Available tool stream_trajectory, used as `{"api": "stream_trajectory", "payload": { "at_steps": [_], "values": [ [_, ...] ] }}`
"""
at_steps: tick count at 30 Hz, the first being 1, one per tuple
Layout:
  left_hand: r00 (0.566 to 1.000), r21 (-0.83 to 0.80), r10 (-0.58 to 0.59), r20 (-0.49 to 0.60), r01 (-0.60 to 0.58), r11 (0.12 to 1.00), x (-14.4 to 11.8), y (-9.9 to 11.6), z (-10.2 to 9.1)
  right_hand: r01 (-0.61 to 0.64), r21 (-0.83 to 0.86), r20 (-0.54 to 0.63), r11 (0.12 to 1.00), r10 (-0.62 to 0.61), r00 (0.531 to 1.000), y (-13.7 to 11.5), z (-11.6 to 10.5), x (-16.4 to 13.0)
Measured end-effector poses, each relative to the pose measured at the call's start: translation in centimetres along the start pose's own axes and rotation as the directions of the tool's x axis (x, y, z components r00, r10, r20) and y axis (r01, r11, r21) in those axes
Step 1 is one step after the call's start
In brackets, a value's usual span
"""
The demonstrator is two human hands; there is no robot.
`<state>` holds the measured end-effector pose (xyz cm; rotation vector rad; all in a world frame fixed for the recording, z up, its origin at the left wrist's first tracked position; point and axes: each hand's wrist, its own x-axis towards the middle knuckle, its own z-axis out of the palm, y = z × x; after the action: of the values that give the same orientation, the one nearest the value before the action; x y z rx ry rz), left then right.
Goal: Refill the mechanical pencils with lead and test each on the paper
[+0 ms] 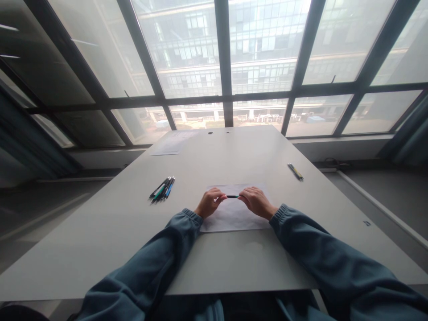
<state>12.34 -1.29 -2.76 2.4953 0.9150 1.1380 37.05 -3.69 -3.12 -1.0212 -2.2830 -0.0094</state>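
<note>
Over a white sheet of paper (234,216) on the counter (100,249), the left hand (210,203) and right hand (256,201) are each pinching one end of a dark pen (232,196), fingers curled closed, holding it level between them. Farther left, a bundle of pens (162,189) is lying; farther right, another pen (295,171). Beyond, a printed sheet (174,142) is sitting near windows, its text unreadable.

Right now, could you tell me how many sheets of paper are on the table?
2. One sheet of paper lies under the left hand and right hand, which hold a pen between them. The other sheet lies at the far left edge. None seem hidden.
</note>
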Motion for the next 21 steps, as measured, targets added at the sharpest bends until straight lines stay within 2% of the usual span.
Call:
{"api": "stream_trajectory", "payload": {
  "at_steps": [5, 8, 10, 12, 15, 18, 19, 21],
  "values": [
    [0.994, -0.018, -0.099, -0.036, 0.098, 0.995, 0.0, 0.3, 0.0, -0.052, 0.118, -0.096, 0.992, 0.064, 0.993, 0.1, -0.2, 0.0],
    [0.985, -0.037, -0.147, -0.094, 0.144, 0.989, -0.1, 0.6, -0.1, -0.12, 0.278, -0.194, 0.953, 0.179, 0.965, 0.4, 0.0, 0.0],
    [0.976, -0.043, -0.166, -0.138, 0.161, 0.986, -0.1, 0.7, -0.3, -0.181, 0.434, -0.224, 0.883, 0.301, 0.927, 0.5, 0.2, 0.1],
    [0.969, -0.047, -0.169, -0.179, 0.163, 0.985, -0.1, 0.8, -0.4, -0.237, 0.635, -0.19, 0.735, 0.446, 0.875, 0.4, 0.5, 0.2],
    [0.964, -0.053, -0.163, -0.211, 0.155, 0.986, -0.2, 0.9, -0.5, -0.234, 0.888, -0.047, 0.396, 0.584, 0.81, 0.1, 0.7, 0.5],
    [0.963, -0.055, -0.171, -0.208, 0.163, 0.985, -0.2, 1.0, -0.5, -0.196, 0.978, 0.114, 0.076, 0.594, 0.797, -0.4, 0.4, 0.7],
    [0.963, -0.057, -0.175, -0.204, 0.167, 0.984, -0.2, 1.1, -0.5, -0.197, 0.98, 0.159, 0.004, 0.575, 0.802, -0.6, 0.3, 0.7],
    [0.967, -0.069, -0.185, -0.173, 0.176, 0.982, -0.1, 1.1, -0.5, -0.222, 0.973, 0.221, -0.064, 0.527, 0.82, -0.9, 0.1, 0.7]
  ]
}}
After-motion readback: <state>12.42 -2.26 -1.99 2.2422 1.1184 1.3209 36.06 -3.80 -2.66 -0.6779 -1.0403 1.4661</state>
